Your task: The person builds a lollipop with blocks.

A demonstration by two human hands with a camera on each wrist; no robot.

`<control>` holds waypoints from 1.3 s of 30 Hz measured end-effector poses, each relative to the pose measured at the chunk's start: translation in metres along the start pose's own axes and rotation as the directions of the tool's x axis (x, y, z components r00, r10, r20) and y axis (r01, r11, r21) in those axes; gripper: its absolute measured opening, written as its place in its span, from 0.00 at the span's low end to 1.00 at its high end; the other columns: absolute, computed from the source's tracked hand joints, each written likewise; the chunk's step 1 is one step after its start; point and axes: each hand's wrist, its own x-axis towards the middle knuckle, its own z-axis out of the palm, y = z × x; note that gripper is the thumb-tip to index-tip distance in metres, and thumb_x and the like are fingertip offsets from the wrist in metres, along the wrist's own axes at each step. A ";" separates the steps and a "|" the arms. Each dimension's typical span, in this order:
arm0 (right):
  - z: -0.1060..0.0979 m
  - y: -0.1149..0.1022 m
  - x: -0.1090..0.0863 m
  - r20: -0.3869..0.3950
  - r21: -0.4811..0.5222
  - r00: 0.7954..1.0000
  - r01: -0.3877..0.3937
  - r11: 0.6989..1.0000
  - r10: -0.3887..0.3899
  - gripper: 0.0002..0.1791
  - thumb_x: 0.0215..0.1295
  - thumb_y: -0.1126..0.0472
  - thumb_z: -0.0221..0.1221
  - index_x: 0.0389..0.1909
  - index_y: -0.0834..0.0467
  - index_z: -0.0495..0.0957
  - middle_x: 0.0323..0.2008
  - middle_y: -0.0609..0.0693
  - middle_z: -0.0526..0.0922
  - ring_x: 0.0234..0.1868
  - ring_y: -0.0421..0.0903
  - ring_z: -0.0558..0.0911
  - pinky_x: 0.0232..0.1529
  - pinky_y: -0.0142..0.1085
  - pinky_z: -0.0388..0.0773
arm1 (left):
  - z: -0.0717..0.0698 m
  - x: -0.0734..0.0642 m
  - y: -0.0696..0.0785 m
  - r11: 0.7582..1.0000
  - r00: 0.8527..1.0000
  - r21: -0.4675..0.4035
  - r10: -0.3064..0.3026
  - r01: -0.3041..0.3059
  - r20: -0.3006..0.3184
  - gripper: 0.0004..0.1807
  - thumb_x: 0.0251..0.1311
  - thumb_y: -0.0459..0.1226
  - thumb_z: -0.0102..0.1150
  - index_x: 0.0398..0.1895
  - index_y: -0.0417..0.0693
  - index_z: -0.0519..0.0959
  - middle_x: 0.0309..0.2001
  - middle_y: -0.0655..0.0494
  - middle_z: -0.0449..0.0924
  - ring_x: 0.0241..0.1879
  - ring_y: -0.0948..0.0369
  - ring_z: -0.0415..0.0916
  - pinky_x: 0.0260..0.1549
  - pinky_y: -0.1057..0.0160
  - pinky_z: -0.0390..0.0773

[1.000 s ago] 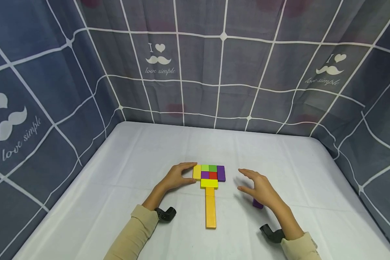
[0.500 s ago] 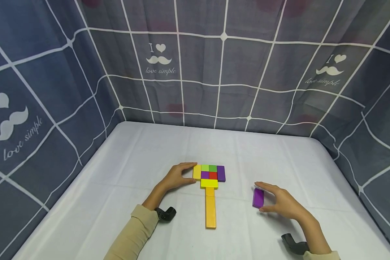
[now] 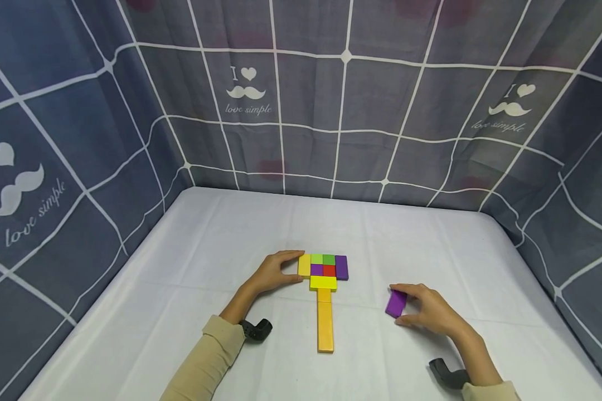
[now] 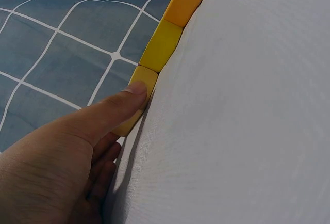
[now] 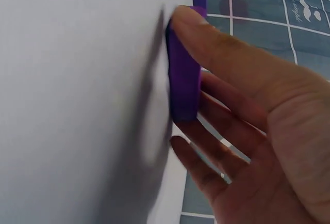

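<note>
Small coloured blocks lie joined on a white cloth. My left hand pinches the yellow block at the group's left end, its thumb on the near face. Beside it sit light green, green, purple and red squares, then a dark purple block. Below run a bright yellow block and an orange stem. Apart on the right, my right hand grips a slanted purple block between thumb and fingers.
The white-covered table is walled in by a dark grey curtain with white grid lines. A black wrist camera sits on the left wrist and another black camera on the right wrist.
My right hand has drawn back from near the group to the loose purple block and taken hold of it. That block has turned and shifted slightly left. The left hand stays put.
</note>
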 end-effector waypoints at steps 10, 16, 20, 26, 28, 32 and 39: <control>0.011 -0.001 0.007 -0.125 0.011 0.992 0.009 1.000 -0.008 0.34 0.37 0.51 0.74 0.49 0.57 0.77 0.42 0.47 0.79 0.36 0.42 0.75 0.37 0.36 0.76 | 0.001 0.000 -0.001 1.000 1.000 0.005 0.024 -0.024 0.000 0.36 0.47 0.44 0.70 0.62 0.49 0.70 0.60 0.56 0.70 0.62 0.57 0.63 0.61 0.56 0.62; 0.012 0.001 0.009 -0.173 0.018 0.985 0.018 1.000 -0.015 0.21 0.44 0.58 0.71 0.42 0.59 0.80 0.34 0.45 0.79 0.31 0.41 0.77 0.32 0.33 0.77 | 0.001 0.000 -0.001 1.000 1.000 0.005 0.017 -0.017 0.000 0.36 0.47 0.44 0.70 0.62 0.50 0.70 0.61 0.57 0.69 0.62 0.58 0.62 0.61 0.57 0.62; 0.012 0.000 0.009 -0.184 0.028 0.983 -0.004 1.000 0.009 0.19 0.45 0.60 0.71 0.40 0.59 0.81 0.31 0.43 0.79 0.30 0.41 0.77 0.31 0.32 0.76 | 0.001 0.000 -0.002 1.000 1.000 0.007 0.011 -0.011 -0.002 0.36 0.47 0.44 0.70 0.62 0.51 0.70 0.61 0.58 0.69 0.62 0.58 0.62 0.61 0.57 0.61; 0.013 0.000 0.010 -0.193 0.036 0.981 -0.028 0.999 0.035 0.19 0.44 0.57 0.72 0.37 0.59 0.81 0.29 0.44 0.78 0.29 0.41 0.75 0.29 0.31 0.75 | 0.001 0.001 -0.002 1.000 1.000 0.012 0.006 -0.006 -0.002 0.36 0.47 0.44 0.70 0.62 0.51 0.70 0.61 0.58 0.70 0.62 0.59 0.62 0.61 0.58 0.61; 0.013 0.000 0.010 -0.197 0.028 0.980 -0.023 0.999 0.028 0.19 0.42 0.56 0.72 0.37 0.58 0.81 0.28 0.44 0.78 0.28 0.40 0.75 0.29 0.30 0.75 | 0.001 0.001 -0.002 1.000 1.000 0.015 0.014 -0.014 -0.004 0.36 0.47 0.44 0.70 0.62 0.50 0.70 0.60 0.58 0.70 0.62 0.59 0.62 0.61 0.57 0.61; 0.013 0.002 0.010 -0.193 0.007 0.981 -0.007 1.000 0.008 0.23 0.41 0.54 0.73 0.40 0.58 0.81 0.30 0.43 0.78 0.30 0.39 0.75 0.30 0.29 0.75 | 0.001 0.001 -0.002 1.000 1.000 0.011 0.022 -0.022 -0.008 0.35 0.47 0.44 0.70 0.62 0.49 0.70 0.60 0.57 0.70 0.62 0.57 0.63 0.61 0.56 0.62; 0.012 0.003 0.007 -0.196 -0.005 0.981 0.003 1.000 -0.004 0.22 0.43 0.56 0.72 0.42 0.57 0.82 0.35 0.43 0.82 0.35 0.41 0.78 0.36 0.34 0.77 | 0.001 0.000 0.000 1.000 1.000 0.007 0.013 -0.013 -0.009 0.36 0.47 0.45 0.70 0.62 0.50 0.70 0.60 0.56 0.70 0.62 0.56 0.63 0.61 0.54 0.62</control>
